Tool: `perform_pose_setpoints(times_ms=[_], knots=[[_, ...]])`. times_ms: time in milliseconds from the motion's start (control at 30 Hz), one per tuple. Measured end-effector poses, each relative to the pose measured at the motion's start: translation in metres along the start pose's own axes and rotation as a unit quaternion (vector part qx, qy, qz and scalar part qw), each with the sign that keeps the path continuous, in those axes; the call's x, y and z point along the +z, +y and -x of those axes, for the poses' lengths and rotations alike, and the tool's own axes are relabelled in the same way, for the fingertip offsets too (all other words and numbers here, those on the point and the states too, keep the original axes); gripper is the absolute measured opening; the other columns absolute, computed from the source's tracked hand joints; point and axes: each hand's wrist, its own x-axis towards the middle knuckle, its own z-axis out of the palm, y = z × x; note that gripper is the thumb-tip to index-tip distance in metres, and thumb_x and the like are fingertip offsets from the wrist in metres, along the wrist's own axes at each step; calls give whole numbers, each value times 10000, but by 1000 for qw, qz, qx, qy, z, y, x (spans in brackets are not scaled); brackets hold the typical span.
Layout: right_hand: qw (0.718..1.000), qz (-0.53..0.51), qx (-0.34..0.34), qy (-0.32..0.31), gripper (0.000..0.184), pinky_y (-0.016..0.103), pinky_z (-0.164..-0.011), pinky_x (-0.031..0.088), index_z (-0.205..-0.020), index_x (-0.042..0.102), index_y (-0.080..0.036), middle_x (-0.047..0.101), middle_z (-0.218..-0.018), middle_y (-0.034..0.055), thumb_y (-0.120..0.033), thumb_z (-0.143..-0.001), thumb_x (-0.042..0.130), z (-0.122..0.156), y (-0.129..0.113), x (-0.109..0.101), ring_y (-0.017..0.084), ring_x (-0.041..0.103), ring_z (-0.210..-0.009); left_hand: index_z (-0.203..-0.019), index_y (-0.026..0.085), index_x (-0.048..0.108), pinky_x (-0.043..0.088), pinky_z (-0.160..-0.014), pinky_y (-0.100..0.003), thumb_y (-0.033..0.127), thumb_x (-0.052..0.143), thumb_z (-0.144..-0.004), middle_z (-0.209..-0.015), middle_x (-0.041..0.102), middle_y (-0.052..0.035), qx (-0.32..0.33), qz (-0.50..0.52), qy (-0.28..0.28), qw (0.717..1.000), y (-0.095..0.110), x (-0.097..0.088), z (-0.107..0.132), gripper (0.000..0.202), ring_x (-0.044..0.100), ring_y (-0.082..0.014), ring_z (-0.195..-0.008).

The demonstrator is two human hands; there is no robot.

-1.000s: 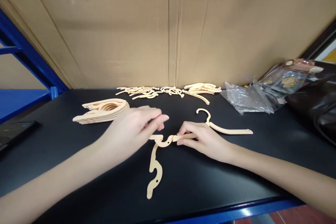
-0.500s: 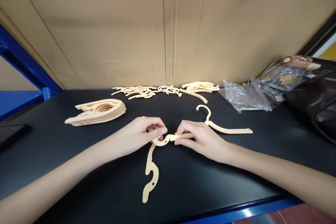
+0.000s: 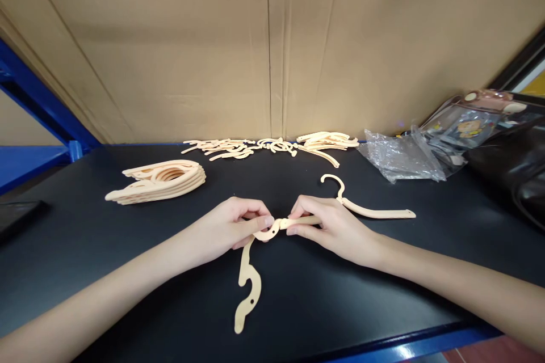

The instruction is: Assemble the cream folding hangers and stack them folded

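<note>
My left hand (image 3: 249, 224) is closed, thumb and fingers pinching a cream notched hanger arm (image 3: 269, 234). My right hand (image 3: 326, 221) is closed too, gripping a slim cream hanger piece (image 3: 304, 220) whose end meets that arm between the two hands. Below my left hand, a second notched hanger arm (image 3: 252, 295) with a small hole points toward me; its upper end is hidden by the fingers, so I cannot tell whether it is joined. Just beyond my right hand, a hanger hook joined to one straight arm (image 3: 378, 214) lies on the black table (image 3: 179, 317).
A neat stack of folded hangers (image 3: 159, 182) is at the left. Along the cardboard wall (image 3: 170, 57) lie loose arms (image 3: 223, 146), small hooks (image 3: 277, 146) and more slats (image 3: 326, 140). Clear plastic bags (image 3: 402, 153) and a black bag (image 3: 511, 164) sit at the right.
Both hands and the pieces between them appear slightly lower and further right, while the whole view has shifted a little. The grips look the same.
</note>
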Motion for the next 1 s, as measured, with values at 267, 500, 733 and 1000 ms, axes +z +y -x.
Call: perform_pose_setpoints(times_ms=[267,500,733,1000], knots=[[1000,5,5,-5,158,231,-604,418,-805,502,-190,604,-782,-30,-265,-903,602,0,-1,0,118,586,-705,-774,148,594,192,-420,-194,451,524,-864,-578,486,43,-19,1,2,1000,2,0,0,324,309,-42,-415],[1000,4,-1,-1,152,237,-594,431,-812,506,-189,607,-789,-17,-267,-906,597,1,0,0,119,584,-686,-734,142,631,179,-410,-191,476,602,-813,-625,601,16,-34,52,-3,998,5,0,1,345,306,-33,-411],[1000,9,-11,10,149,227,-584,424,-823,516,-189,607,-789,-19,-283,-905,598,1,1,0,118,592,-687,-723,143,607,219,-363,-152,491,608,-812,-468,454,65,-31,72,0,997,3,1,1,359,355,-40,-374],[999,14,-27,9,105,221,-592,425,-850,515,-193,606,-822,-8,-249,-916,573,1,1,1,114,583,-693,-1110,117,639,458,-415,-197,373,546,-859,-870,719,-77,-24,117,61,991,5,-3,0,370,657,-139,-525]])
